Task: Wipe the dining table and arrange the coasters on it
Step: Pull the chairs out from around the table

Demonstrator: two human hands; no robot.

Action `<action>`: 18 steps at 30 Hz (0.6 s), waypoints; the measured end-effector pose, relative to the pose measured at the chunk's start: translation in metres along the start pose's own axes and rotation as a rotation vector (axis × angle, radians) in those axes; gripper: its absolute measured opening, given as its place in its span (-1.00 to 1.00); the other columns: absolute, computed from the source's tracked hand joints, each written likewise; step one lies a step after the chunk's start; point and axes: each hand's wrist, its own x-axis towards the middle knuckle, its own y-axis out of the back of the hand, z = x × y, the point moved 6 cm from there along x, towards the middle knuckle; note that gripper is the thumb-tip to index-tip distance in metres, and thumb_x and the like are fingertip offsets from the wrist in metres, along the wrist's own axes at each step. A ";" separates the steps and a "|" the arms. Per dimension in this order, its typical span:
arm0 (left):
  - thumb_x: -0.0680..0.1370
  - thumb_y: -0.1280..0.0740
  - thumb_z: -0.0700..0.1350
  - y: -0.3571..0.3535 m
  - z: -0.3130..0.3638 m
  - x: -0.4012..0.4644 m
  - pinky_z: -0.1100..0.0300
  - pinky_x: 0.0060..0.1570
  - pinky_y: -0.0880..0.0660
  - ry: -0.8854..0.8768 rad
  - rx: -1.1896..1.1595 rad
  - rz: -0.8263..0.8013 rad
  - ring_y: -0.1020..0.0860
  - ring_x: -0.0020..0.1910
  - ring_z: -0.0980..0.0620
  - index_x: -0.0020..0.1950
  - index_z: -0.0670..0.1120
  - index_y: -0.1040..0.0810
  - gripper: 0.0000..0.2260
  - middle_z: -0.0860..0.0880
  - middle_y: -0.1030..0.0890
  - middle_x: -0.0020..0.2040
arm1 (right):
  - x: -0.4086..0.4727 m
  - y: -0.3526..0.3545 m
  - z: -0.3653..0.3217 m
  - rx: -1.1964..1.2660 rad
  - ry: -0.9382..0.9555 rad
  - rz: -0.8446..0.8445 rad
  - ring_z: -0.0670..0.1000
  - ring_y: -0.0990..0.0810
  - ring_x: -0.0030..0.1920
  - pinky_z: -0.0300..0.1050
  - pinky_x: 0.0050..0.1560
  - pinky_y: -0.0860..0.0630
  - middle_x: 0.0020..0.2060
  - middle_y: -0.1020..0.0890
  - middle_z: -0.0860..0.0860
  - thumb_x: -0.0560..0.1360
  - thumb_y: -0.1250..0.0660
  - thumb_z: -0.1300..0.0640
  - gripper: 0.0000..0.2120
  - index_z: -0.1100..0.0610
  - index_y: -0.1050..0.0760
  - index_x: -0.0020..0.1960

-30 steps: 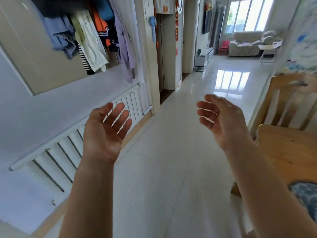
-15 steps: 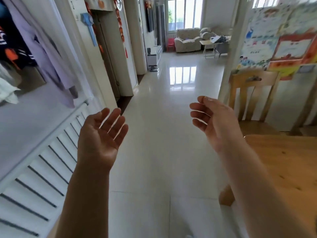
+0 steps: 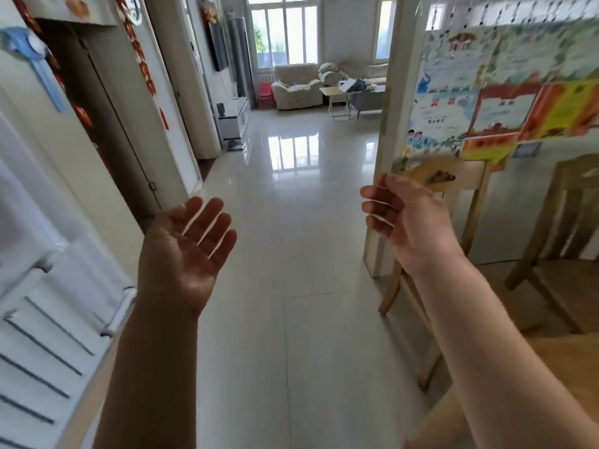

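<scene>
My left hand point(image 3: 184, 244) is raised over the tiled floor, palm up, fingers spread, holding nothing. My right hand point(image 3: 408, 222) is raised at the same height, fingers loosely curled and apart, also holding nothing. A corner of the wooden dining table point(image 3: 570, 361) shows at the lower right, partly behind my right forearm. No coasters and no cloth are in view.
Two wooden chairs point(image 3: 453, 189) point(image 3: 570, 202) stand at the right against a wall with children's drawings point(image 3: 505, 85). A white radiator point(image 3: 48, 335) runs along the left wall. The glossy tiled hallway point(image 3: 291, 254) leads to a living room with a sofa point(image 3: 298, 85).
The view has swung to the right: the hanging clothes have left the frame and the drawings wall and second chair have come in. Both hands stay raised and open.
</scene>
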 end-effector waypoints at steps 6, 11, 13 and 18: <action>0.60 -0.19 -0.05 -0.061 -0.032 0.127 0.07 -0.02 -0.54 0.060 0.032 -0.120 -0.67 0.01 0.00 0.27 -0.04 -0.52 -0.73 -0.01 -0.69 0.07 | 0.125 0.011 -0.013 0.010 0.078 0.053 -0.01 -0.62 -0.28 -0.16 -0.30 -0.51 -0.21 -0.68 0.03 0.62 -0.20 0.08 -0.83 0.08 -0.54 -0.05; 0.59 -0.22 -0.06 -0.138 -0.067 0.251 0.11 -0.12 -0.57 0.150 0.069 -0.271 -0.69 -0.15 0.03 0.16 -0.06 -0.53 -0.80 -0.02 -0.69 0.05 | 0.235 0.021 -0.021 -0.018 0.139 0.160 -0.02 -0.64 -0.26 -0.15 -0.28 -0.52 -0.20 -0.69 0.03 0.61 -0.20 0.08 -0.83 0.09 -0.54 -0.02; 0.59 -0.23 -0.06 -0.178 -0.079 0.302 0.11 -0.10 -0.58 0.194 0.096 -0.350 -0.70 -0.12 0.02 0.16 -0.07 -0.54 -0.79 -0.03 -0.70 0.06 | 0.280 0.024 -0.028 -0.025 0.167 0.223 -0.02 -0.65 -0.25 -0.16 -0.27 -0.52 -0.19 -0.70 0.02 0.61 -0.21 0.08 -0.83 0.10 -0.55 0.00; 0.63 -0.20 -0.03 -0.276 -0.120 0.408 0.09 -0.06 -0.58 0.277 0.175 -0.499 -0.69 0.02 -0.03 0.21 -0.10 -0.54 -0.74 -0.07 -0.70 0.10 | 0.374 0.044 -0.033 -0.017 0.201 0.354 -0.02 -0.64 -0.21 -0.12 -0.19 -0.52 -0.18 -0.70 0.02 0.63 -0.18 0.08 -0.81 0.10 -0.55 0.01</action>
